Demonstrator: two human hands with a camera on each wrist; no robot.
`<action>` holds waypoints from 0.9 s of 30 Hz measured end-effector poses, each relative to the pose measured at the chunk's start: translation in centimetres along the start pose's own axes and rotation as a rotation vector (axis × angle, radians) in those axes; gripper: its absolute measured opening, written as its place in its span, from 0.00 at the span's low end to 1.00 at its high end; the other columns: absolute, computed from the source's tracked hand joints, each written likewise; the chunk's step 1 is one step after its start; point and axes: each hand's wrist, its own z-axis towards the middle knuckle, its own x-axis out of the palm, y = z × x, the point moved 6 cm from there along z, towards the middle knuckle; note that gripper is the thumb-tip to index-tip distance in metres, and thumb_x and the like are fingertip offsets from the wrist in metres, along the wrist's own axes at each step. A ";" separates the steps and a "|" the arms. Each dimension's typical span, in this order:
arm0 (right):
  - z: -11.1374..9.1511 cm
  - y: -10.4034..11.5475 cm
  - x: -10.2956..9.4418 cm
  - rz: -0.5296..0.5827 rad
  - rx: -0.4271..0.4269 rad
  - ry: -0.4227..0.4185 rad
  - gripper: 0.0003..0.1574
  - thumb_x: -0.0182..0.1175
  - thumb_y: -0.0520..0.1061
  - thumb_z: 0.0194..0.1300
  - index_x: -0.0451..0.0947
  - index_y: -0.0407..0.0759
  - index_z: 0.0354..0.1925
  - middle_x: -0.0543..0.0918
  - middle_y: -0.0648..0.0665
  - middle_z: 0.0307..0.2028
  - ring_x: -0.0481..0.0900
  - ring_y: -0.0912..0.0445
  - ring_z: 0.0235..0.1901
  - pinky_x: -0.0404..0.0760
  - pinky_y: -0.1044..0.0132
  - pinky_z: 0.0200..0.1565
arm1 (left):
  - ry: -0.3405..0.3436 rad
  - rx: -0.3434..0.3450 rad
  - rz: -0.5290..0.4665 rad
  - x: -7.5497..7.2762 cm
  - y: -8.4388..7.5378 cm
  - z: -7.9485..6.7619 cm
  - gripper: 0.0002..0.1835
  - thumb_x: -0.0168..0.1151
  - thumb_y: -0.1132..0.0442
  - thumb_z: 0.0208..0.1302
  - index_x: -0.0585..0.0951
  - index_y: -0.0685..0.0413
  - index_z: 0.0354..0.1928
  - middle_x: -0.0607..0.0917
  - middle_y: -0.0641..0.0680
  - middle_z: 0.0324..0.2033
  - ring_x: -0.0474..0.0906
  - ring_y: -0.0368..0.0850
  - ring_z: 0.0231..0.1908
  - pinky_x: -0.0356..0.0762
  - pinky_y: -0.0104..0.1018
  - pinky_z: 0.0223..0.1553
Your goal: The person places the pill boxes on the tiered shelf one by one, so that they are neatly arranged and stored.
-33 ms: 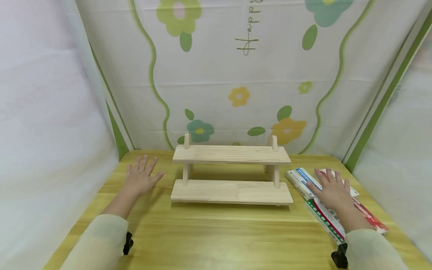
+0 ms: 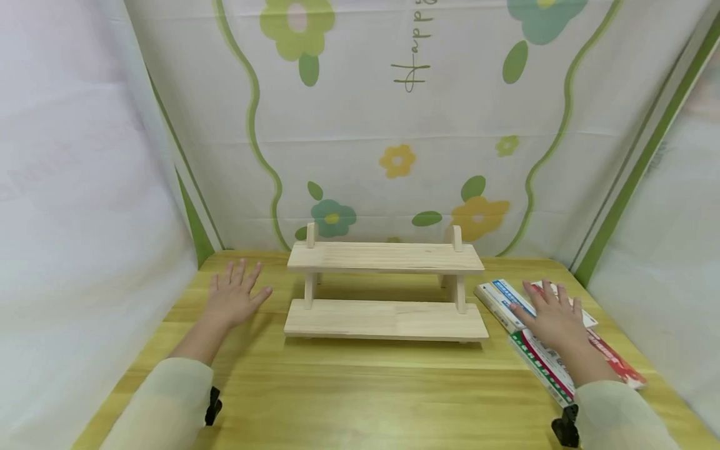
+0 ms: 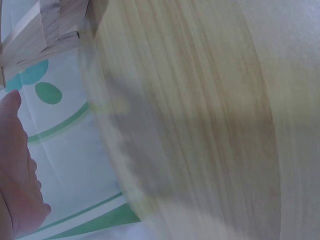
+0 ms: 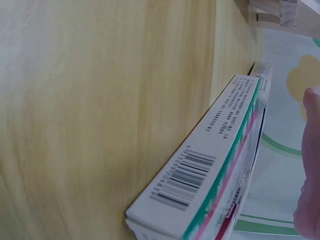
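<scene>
My left hand is held palm down with spread fingers over the table's left side, left of a two-tier wooden shelf. It holds nothing; in the left wrist view its shadow falls on the wood beside it. On the right, my right hand hovers with straight, spread fingers over a group of flat cartons and grips none. A white and blue carton lies farthest left, a green-edged carton nearer me, and a red and white carton to the right. The right wrist view shows the green-edged carton's barcode side.
The shelf's upper board and lower board are bare. White flowered cloth hangs behind the wooden table, with pale cloth walls on both sides. A black strap sits at each cuff.
</scene>
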 end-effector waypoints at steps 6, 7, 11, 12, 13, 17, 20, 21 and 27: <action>-0.1 -0.4 0.1 -0.007 -0.001 -0.001 0.52 0.36 0.75 0.71 0.32 0.52 0.78 0.31 0.24 0.74 0.21 0.27 0.70 0.21 0.26 0.62 | 0.008 -0.002 0.003 0.3 0.0 0.0 0.43 0.35 0.33 0.73 0.43 0.52 0.78 0.37 0.69 0.75 0.27 0.71 0.73 0.22 0.71 0.67; -0.1 -0.5 0.2 -0.008 -0.002 -0.001 0.52 0.35 0.75 0.71 0.31 0.52 0.78 0.30 0.24 0.73 0.21 0.26 0.70 0.21 0.26 0.62 | 0.007 -0.002 0.003 0.3 0.0 0.0 0.43 0.35 0.33 0.73 0.43 0.53 0.78 0.37 0.69 0.75 0.28 0.71 0.73 0.23 0.71 0.68; -0.5 -0.5 -0.3 -0.014 -0.005 -0.057 0.50 0.37 0.72 0.73 0.40 0.46 0.78 0.37 0.20 0.73 0.32 0.24 0.70 0.31 0.24 0.63 | -0.007 0.001 -0.049 0.3 -0.2 -0.4 0.42 0.36 0.36 0.75 0.44 0.55 0.78 0.38 0.71 0.75 0.30 0.74 0.73 0.29 0.72 0.68; -0.7 -0.6 -0.5 -0.018 -0.004 -0.078 0.50 0.38 0.72 0.73 0.43 0.44 0.78 0.40 0.19 0.72 0.37 0.22 0.70 0.36 0.23 0.63 | -0.008 0.004 -0.077 0.4 -0.3 -0.6 0.42 0.36 0.36 0.75 0.43 0.56 0.78 0.39 0.72 0.75 0.32 0.75 0.72 0.32 0.73 0.68; -1.0 -0.6 -0.7 -0.016 -0.004 -0.099 0.49 0.40 0.71 0.73 0.47 0.42 0.76 0.43 0.18 0.71 0.41 0.21 0.68 0.41 0.23 0.62 | -0.011 0.008 -0.118 0.6 -0.5 -0.8 0.42 0.36 0.37 0.75 0.43 0.57 0.78 0.40 0.73 0.74 0.34 0.77 0.72 0.36 0.73 0.67; -2.4 -1.5 -1.5 0.013 0.020 -0.145 0.48 0.45 0.68 0.73 0.54 0.35 0.73 0.51 0.16 0.68 0.52 0.19 0.62 0.56 0.22 0.55 | 0.001 0.030 -0.359 1.9 -1.6 -1.8 0.43 0.34 0.38 0.77 0.40 0.62 0.77 0.42 0.75 0.73 0.38 0.78 0.71 0.42 0.74 0.66; -3.6 -2.7 -1.8 0.062 0.052 -0.157 0.49 0.47 0.66 0.72 0.52 0.32 0.73 0.54 0.15 0.66 0.55 0.19 0.60 0.59 0.23 0.52 | 0.015 0.039 -0.531 2.9 -2.7 -2.6 0.43 0.35 0.39 0.77 0.39 0.64 0.76 0.42 0.72 0.75 0.39 0.74 0.73 0.40 0.70 0.69; -4.0 -3.1 -1.8 0.076 0.065 -0.161 0.49 0.47 0.66 0.73 0.52 0.31 0.73 0.55 0.16 0.65 0.56 0.19 0.60 0.60 0.24 0.52 | 0.020 0.040 -0.573 3.2 -3.1 -2.8 0.43 0.35 0.39 0.77 0.39 0.64 0.76 0.42 0.70 0.75 0.39 0.73 0.73 0.40 0.68 0.70; -5.9 -5.8 -1.2 0.140 0.127 -0.207 0.49 0.47 0.63 0.73 0.52 0.26 0.71 0.58 0.16 0.63 0.56 0.20 0.59 0.59 0.26 0.53 | 0.030 0.014 -0.737 4.5 -4.9 -3.8 0.43 0.44 0.43 0.76 0.40 0.63 0.77 0.46 0.68 0.76 0.44 0.69 0.74 0.47 0.64 0.70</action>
